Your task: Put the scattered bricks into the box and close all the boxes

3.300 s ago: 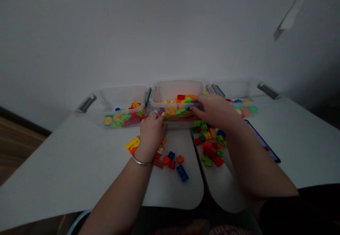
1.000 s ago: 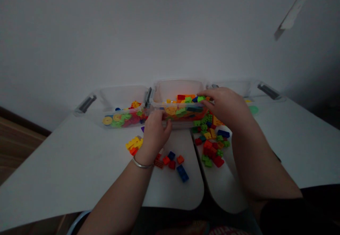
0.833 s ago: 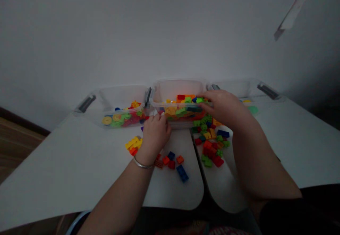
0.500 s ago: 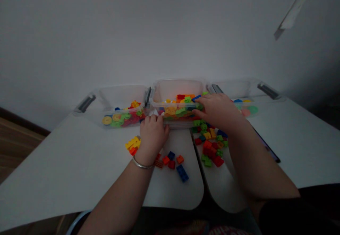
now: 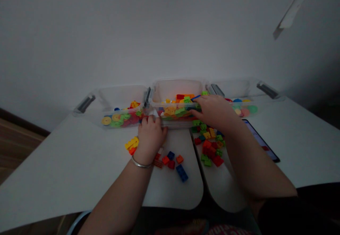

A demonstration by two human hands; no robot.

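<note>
Left hand (image 5: 150,135) palm down, fingers bent — right hand (image 5: 214,111) angled inward, thumb below the forefinger

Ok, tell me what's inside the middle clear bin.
The middle bin holds orange, yellow, red, green and blue blocks. The right hand covers part of its right side, and pieces deeper in the pile are hidden.

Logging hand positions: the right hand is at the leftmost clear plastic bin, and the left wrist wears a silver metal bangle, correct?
Wrong bin: in the head view, the right hand is at the middle clear plastic bin. The left wrist does wear the silver metal bangle.
</note>
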